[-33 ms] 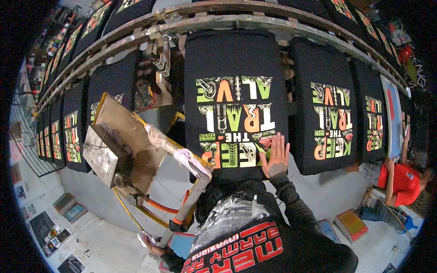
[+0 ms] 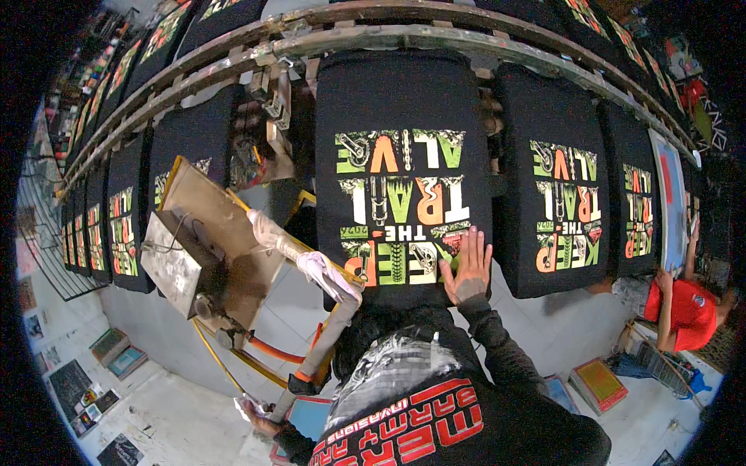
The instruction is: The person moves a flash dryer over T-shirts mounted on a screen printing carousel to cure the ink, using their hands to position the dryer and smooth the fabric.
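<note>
A black T-shirt [image 2: 396,93] with green, white and orange lettering lies flat on the board in front of me. My right hand [image 2: 468,268] rests open on the lower right part of its print, fingers stretched out. My left hand [image 2: 259,413] is low at the left, near the lower end of a thin yellow rod, with curled fingers around a small pale object I cannot make out. Between this hand and the shirts stands a yellow-framed rig [image 2: 233,194] carrying a metal box [image 2: 175,264], with pale cloth [image 2: 318,272] wrapped on one bar.
Printed black shirts [image 2: 552,109] line boards on both sides and beyond a long rail [image 2: 404,35]. At the right a person in red [image 2: 688,311] holds a pale blue screen frame [image 2: 670,202]. Screen frames [image 2: 598,384] and a wire rack [image 2: 660,361] stand lower right.
</note>
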### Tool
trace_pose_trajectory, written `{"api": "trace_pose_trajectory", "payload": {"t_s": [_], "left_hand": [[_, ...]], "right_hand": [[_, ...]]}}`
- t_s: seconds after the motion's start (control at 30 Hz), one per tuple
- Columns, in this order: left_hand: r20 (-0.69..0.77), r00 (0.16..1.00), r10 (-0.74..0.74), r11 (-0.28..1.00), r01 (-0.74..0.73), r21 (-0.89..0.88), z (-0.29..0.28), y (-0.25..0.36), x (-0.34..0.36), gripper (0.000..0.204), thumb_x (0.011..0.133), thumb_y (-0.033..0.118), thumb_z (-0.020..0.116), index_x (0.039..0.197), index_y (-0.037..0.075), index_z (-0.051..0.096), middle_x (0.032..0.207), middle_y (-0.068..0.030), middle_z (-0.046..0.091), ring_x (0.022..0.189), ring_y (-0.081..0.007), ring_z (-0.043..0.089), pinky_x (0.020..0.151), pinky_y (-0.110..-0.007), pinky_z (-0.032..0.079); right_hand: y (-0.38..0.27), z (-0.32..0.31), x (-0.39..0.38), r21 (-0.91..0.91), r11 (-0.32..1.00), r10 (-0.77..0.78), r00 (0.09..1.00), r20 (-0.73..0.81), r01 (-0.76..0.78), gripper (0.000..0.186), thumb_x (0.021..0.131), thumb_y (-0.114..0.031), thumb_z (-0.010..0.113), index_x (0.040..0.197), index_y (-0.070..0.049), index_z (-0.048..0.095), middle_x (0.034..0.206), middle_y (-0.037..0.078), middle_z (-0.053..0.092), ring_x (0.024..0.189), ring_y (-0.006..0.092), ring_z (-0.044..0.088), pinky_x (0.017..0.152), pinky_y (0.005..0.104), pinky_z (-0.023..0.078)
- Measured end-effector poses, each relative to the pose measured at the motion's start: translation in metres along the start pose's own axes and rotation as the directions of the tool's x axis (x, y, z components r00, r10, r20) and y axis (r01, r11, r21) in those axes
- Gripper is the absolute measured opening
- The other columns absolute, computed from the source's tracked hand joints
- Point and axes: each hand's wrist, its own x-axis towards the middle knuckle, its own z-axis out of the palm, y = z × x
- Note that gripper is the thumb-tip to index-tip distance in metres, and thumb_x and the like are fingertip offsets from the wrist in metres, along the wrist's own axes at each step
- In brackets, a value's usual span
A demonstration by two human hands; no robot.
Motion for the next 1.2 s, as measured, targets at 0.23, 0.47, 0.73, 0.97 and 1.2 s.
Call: {"api": "trace_pose_trajectory", "payload": {"t_s": [0.23,0.47,0.73,0.97,1.2], "left_hand": [[-0.002,0.977,-0.214,0.937,0.205,-0.284,-0.036,-0.048,0.017,0.037,0.091,0.018,0.052,0.119,-0.006,0.056,0.119,-0.0128,0.057,0.111,-0.0219,0.053,0.099,-0.036,0.040],[-0.001,0.997,-0.084,0.985,0.082,-0.151,0.023,0.032,-0.012,0.031,0.085,0.024,0.065,0.107,0.003,0.060,0.083,-0.0003,0.057,0.071,-0.0082,0.053,0.055,-0.023,0.045],[0.042,0.978,-0.204,0.867,0.201,-0.456,0.028,0.048,-0.024,0.035,0.083,0.017,0.070,0.111,0.000,0.059,0.088,-0.0032,0.061,0.068,-0.0089,0.057,0.058,-0.020,0.046],[0.214,0.942,-0.259,0.796,0.333,-0.505,0.016,0.049,-0.025,0.036,0.086,0.019,0.068,0.115,0.001,0.058,0.087,-0.0010,0.062,0.066,-0.0069,0.057,0.055,-0.020,0.045],[0.256,0.934,-0.248,0.814,0.344,-0.468,-0.006,0.052,-0.049,0.038,0.087,0.011,0.065,0.117,-0.005,0.051,0.101,-0.0067,0.064,0.093,-0.0115,0.059,0.085,-0.025,0.046]], "right_hand": [[-0.010,-0.007,0.005,-0.039,0.997,0.072,0.997,0.035,-0.071,0.069,0.093,-0.039,0.047,0.146,-0.001,0.023,0.152,0.018,0.021,0.143,0.0312,0.013,0.114,0.0521,0.006],[-0.123,-0.032,0.050,0.711,0.699,-0.128,0.992,0.012,0.082,0.048,0.098,-0.024,0.040,0.136,0.005,0.039,0.141,0.024,0.040,0.134,0.0331,0.035,0.110,0.0384,0.026],[-0.249,-0.037,0.114,0.591,0.786,-0.475,0.791,0.386,0.183,0.062,0.088,-0.042,0.061,0.129,0.002,0.047,0.094,0.016,0.067,0.087,0.0206,0.064,0.078,0.0317,0.048],[-0.254,-0.023,0.119,0.366,0.801,-0.590,0.725,0.355,0.473,0.059,0.072,-0.042,0.074,0.108,0.001,0.057,0.092,0.025,0.065,0.088,0.0403,0.063,0.077,0.0457,0.050],[-0.262,-0.033,0.100,0.364,0.656,-0.751,0.619,0.229,0.661,0.040,0.077,-0.019,0.074,0.104,0.004,0.054,0.086,0.017,0.061,0.080,0.0264,0.059,0.075,0.0371,0.046]]}}
